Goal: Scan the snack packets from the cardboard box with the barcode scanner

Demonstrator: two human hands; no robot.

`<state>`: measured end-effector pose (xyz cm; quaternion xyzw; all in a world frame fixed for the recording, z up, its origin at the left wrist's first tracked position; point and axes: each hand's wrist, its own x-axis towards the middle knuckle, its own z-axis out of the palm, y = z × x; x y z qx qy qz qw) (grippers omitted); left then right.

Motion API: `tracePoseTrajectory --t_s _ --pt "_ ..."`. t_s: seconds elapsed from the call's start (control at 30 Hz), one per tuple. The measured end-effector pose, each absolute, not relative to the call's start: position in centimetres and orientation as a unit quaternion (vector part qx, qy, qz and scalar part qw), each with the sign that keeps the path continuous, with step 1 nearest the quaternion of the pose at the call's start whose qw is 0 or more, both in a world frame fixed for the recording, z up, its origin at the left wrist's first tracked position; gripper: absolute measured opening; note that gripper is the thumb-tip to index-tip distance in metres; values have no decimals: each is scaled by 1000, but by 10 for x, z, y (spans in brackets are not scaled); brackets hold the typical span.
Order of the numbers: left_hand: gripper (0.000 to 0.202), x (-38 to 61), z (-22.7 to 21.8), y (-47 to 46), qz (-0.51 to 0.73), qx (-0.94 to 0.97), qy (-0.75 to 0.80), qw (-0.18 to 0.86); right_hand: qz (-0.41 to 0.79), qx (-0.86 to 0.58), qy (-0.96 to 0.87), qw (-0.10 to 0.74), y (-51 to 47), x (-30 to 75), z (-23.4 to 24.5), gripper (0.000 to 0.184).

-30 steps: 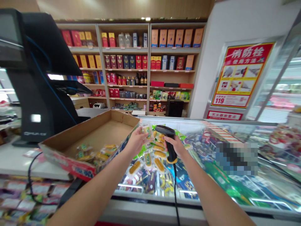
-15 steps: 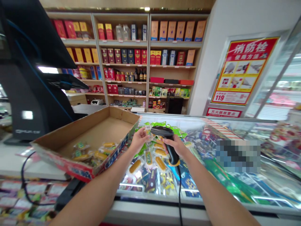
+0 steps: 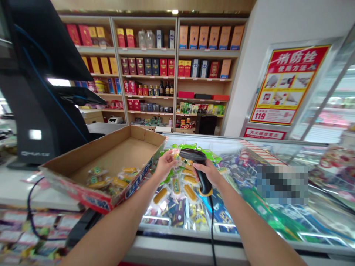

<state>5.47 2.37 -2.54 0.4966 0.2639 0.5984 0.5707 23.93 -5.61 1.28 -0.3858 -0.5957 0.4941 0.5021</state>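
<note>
Black plastic of a scanner (image 3: 194,154) sits wrapped in the right hand (image 3: 207,173), its fingers closed round the grip and its head pointing left, towards the left hand (image 3: 165,166). That hand pinches a small packet (image 3: 175,154) upright between fingers and thumb, with the packet just beside the scanner's head and not visibly touching it. The hands stand apart, though only narrowly. A black cord (image 3: 212,225) drops from the scanner's base, straight down past the right hand. Left of the left hand, a cardboard box (image 3: 144,135) rests tilted on the rim of a glass-topped freezer (image 3: 194,240) and a white surface (image 3: 16,188), with a loose heap of yellow-filled packets (image 3: 111,181) in its near corner. Directly below the hands lie more clear packets (image 3: 177,186) with yellow contents, among green and blue wrappers; whether they lie on or under the glass is hard to tell. Farther left of the hands stands a black terminal (image 3: 36,99). Ahead of them rise wooden shelves (image 3: 149,77) of boxes and bottles. To the right hang a red-and-yellow poster (image 3: 285,85) and a pixelated patch (image 3: 283,184) that hides whatever lies there.
</note>
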Motion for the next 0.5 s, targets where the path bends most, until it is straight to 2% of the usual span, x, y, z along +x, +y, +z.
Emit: tracePoseTrajectory --t_s 0.37,0.43,0.5 --pt "64 54 -27 27 599 503 283 556 488 -394 -587 512 -56 239 12 28" --pt "58 51 -26 30 624 517 293 507 475 -405 -581 523 -54 239 11 29" --pt "45 46 -24 32 654 545 317 417 460 -415 -571 538 -52 240 11 30"
